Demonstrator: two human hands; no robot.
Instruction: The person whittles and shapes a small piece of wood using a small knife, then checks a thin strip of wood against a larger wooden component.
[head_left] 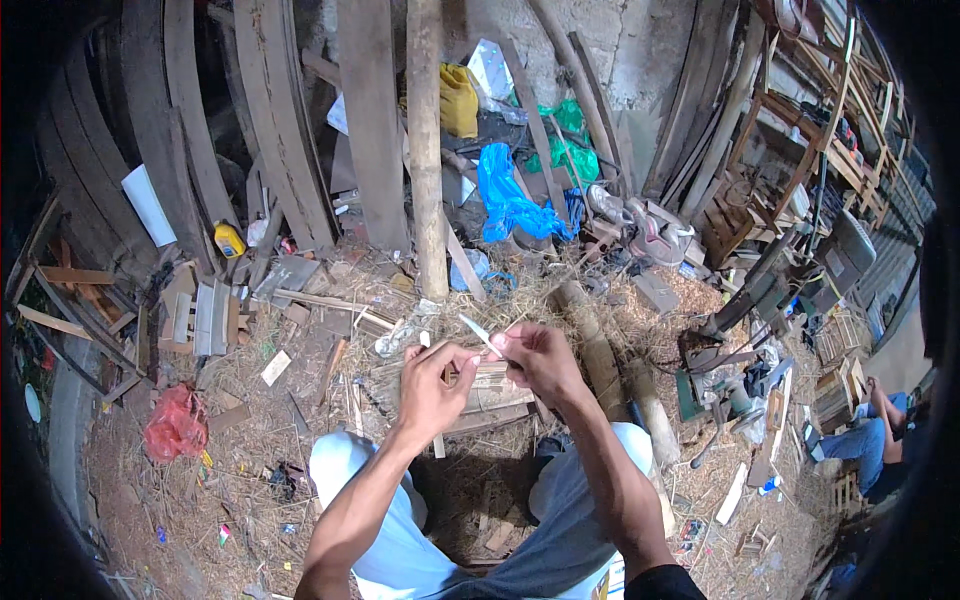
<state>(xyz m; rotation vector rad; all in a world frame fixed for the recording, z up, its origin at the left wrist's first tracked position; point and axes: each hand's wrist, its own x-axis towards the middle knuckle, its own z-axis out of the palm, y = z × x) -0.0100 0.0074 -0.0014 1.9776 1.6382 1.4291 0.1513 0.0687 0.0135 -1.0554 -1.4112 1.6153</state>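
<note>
In front of my knees, both hands are raised close together. My right hand [540, 360] is closed on a slim, pale, tapering piece that looks like a knife blade [474, 327]; its point sticks out up and to the left, and any handle is hidden in the fingers. Just left of it, my left hand [436, 385] has thumb and fingertips pinched together, almost touching the right fingertips. Whatever lies in that pinch is too small to make out. Below the hands is a stack of light wood strips [490, 392], partly covered by my hands.
A wooden post [427, 150] rises ahead, with tall planks [370, 120] leaning behind it. Logs [592, 350] lie at my right. Blue plastic [512, 195] and a red plastic bag [176, 424] lie about. Another person [880, 430] sits at the far right.
</note>
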